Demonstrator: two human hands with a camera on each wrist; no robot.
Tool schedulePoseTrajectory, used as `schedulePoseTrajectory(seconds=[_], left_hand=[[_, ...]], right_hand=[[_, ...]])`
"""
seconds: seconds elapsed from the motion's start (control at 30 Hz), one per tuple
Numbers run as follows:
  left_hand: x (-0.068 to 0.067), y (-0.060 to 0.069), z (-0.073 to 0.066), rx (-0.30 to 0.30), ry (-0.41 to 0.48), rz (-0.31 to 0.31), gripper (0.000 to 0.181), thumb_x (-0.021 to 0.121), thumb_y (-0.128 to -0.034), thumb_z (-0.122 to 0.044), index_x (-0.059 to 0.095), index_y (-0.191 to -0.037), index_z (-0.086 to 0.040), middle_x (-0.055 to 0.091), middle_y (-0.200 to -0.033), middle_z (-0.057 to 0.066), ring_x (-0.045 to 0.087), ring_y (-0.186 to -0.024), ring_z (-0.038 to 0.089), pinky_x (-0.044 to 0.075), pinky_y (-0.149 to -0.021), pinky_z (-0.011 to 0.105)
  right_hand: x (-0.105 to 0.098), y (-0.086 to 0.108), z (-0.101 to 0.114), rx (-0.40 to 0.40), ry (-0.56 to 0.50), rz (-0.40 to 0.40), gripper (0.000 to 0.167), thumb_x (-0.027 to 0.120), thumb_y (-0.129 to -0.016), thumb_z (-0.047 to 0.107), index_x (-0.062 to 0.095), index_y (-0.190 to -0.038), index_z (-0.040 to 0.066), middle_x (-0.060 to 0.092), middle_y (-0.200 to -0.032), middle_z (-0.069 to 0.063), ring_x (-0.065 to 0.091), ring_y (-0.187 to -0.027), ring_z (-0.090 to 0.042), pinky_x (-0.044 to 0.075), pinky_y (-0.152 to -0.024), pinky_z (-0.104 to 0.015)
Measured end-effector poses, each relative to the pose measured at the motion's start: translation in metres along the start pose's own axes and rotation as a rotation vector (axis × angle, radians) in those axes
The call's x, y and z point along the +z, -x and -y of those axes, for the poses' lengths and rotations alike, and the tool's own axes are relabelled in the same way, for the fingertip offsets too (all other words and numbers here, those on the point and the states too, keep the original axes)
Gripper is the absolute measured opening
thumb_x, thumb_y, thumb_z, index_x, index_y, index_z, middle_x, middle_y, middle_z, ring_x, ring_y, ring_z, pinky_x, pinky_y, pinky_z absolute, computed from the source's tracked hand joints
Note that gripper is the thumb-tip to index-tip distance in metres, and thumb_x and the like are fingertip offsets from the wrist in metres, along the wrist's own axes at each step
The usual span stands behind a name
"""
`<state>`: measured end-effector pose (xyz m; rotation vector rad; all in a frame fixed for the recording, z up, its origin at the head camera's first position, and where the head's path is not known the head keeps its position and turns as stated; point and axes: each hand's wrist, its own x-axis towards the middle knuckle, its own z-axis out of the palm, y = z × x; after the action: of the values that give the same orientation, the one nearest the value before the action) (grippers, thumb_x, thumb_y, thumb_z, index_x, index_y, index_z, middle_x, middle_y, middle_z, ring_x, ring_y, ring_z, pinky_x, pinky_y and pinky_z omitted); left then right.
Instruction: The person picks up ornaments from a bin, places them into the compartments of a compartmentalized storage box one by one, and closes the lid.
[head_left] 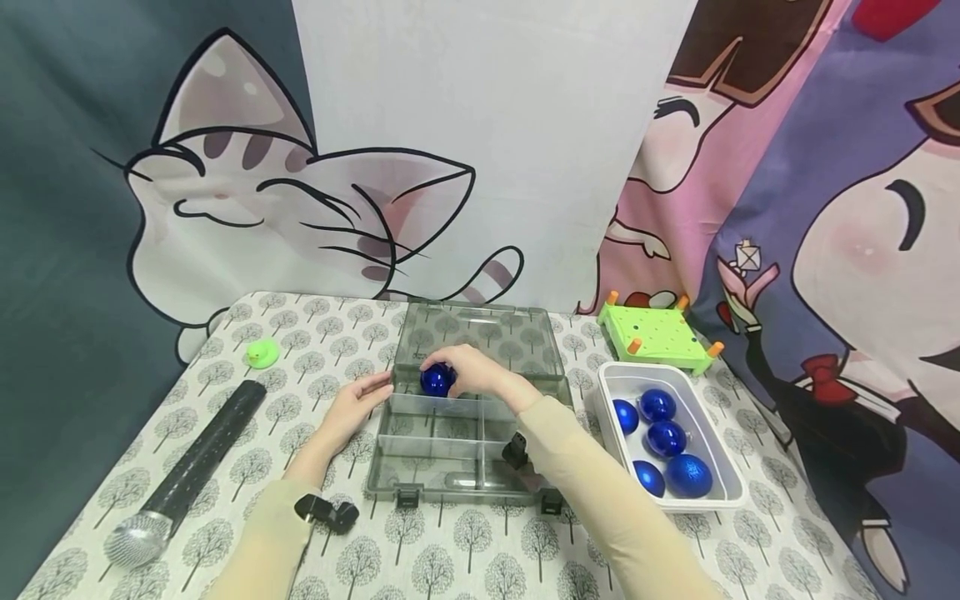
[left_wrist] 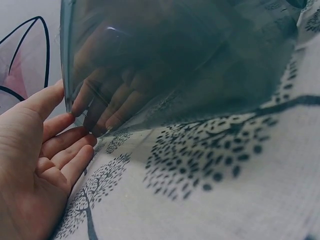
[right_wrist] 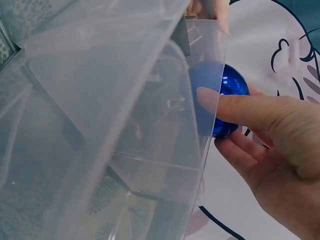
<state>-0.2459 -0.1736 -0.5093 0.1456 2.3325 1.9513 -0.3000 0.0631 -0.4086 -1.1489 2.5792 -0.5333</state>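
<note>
A shiny blue ball is gripped by my right hand at the back left compartment of a clear grey divided box. In the right wrist view, the thumb and fingers of the right hand curve round the blue ball, partly behind a clear divider. My left hand touches the box's left side. In the left wrist view, the fingertips of the left hand rest against the box's smoky wall, fingers loosely bent. The box's lid lies opened backward.
Right of the box, a white bin holds several blue balls. Behind it sits a green pegged stand with orange legs. At left lie a black microphone and a green toy duck. A tree-patterned cloth covers the table.
</note>
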Motion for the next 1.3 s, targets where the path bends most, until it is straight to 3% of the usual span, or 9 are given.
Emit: schedulePoseTrajectory(seconds=[0.5, 1.1, 1.3], left_hand=[[0.0002, 0.0002, -0.0019, -0.019, 0.031, 0.002, 0.055, 0.059, -0.0987, -0.023, 0.042, -0.144, 0.003, 0.045, -0.147, 0.025, 0.047, -0.134, 0.038, 0.041, -0.112, 0.037], [0.0011, -0.0005, -0.0004, 0.01, -0.027, -0.012, 0.053, 0.058, -0.0991, -0.023, 0.044, -0.143, 0.004, 0.048, -0.144, 0.026, 0.048, -0.133, 0.039, 0.039, -0.113, 0.043], [0.0008, 0.0001, -0.0012, 0.007, -0.036, -0.012, 0.053, 0.059, -0.0988, -0.023, 0.044, -0.142, 0.004, 0.048, -0.144, 0.025, 0.049, -0.132, 0.038, 0.041, -0.112, 0.039]], right_hand=[[0.0052, -0.0035, 0.0027, -0.02, 0.035, 0.023, 0.054, 0.075, -0.079, -0.008, 0.063, -0.128, 0.009, 0.062, -0.134, -0.01, 0.056, -0.127, -0.028, 0.049, -0.106, -0.04], [0.0069, -0.0041, -0.0042, -0.031, 0.064, 0.075, 0.055, 0.078, -0.078, -0.005, 0.063, -0.129, 0.01, 0.063, -0.132, -0.009, 0.055, -0.126, -0.027, 0.041, -0.113, -0.042], [0.0078, -0.0043, -0.0041, -0.012, 0.068, 0.073, 0.056, 0.078, -0.078, -0.005, 0.063, -0.129, 0.011, 0.063, -0.134, -0.008, 0.055, -0.128, -0.026, 0.042, -0.113, -0.042]])
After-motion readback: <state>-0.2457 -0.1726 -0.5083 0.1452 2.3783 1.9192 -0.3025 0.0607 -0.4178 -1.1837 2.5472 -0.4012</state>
